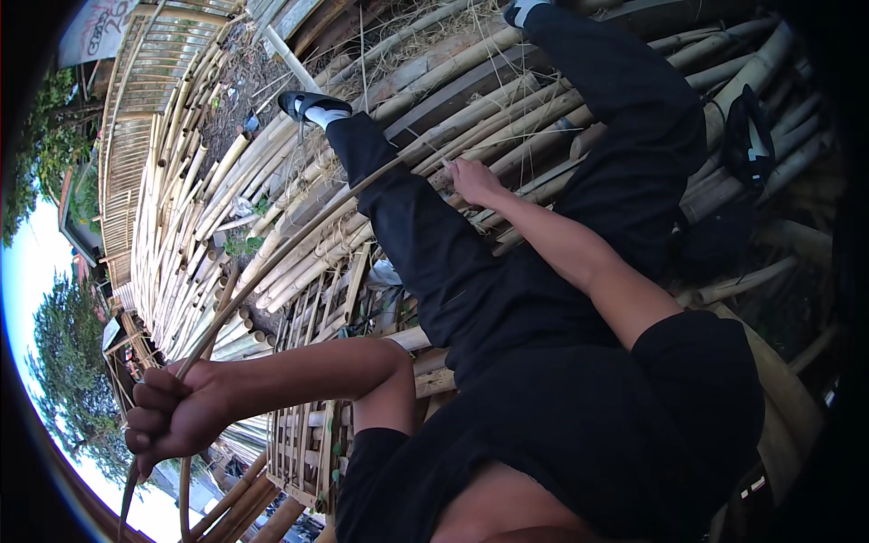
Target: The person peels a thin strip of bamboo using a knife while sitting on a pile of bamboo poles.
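A long, thin bamboo strip [299, 233] slants from the lower left up across my leg. My left hand [176, 412] is closed in a fist around it, held out to the left, and a darker tail of the strip hangs below the fist. Between my legs, my right hand [475, 183] is closed with its fingertips pinched together, just below the far part of the strip. What those fingers hold, if anything, is too small to make out. Bamboo poles [529, 149] and thin loose strips lie right beneath the right hand.
I sit with dark-trousered legs [425, 235] spread over stacked bamboo. Many cut poles [195, 226] are piled at the left, before a slatted bamboo fence [136, 136]. A bamboo lattice frame [303, 443] stands below my left forearm. A black object [749, 140] lies at the right.
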Demonstrator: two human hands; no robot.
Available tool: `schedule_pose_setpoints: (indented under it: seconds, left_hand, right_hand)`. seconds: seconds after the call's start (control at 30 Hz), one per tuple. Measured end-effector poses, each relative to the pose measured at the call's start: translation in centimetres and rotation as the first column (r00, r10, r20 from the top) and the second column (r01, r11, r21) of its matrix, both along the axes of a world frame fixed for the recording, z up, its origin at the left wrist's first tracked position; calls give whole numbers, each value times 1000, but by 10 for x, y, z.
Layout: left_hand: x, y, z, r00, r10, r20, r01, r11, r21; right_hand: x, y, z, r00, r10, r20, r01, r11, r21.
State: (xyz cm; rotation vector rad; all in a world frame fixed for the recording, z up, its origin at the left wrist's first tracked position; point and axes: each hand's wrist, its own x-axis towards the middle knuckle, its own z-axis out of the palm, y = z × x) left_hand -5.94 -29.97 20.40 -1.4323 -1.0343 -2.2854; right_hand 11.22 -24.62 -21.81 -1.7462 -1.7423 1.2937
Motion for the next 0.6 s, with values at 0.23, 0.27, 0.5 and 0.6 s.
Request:
schedule_pose_setpoints:
  seconds: [0.23, 0.27, 0.5, 0.6]
  left_hand:
    - [-7, -7, 0, 999, -32, -34, 32, 999, -11]
    - [-3, -3, 1, 997, -68, -29, 68, 998, -18]
    - [-15, -16, -1, 998, -35, -51, 33, 999, -39]
    - [7, 6, 1, 998, 60, -20, -60, 998, -1]
  right_hand:
    - [-10, 0, 12, 998, 49, -40, -45, 996, 77]
    - [-1, -1, -3, 1000, -8, -21, 9, 999, 45]
    - [-13, 7, 20, 981, 142, -131, -145, 989, -18]
    - [-1, 7, -26, 999, -17, 50, 25, 986, -165]
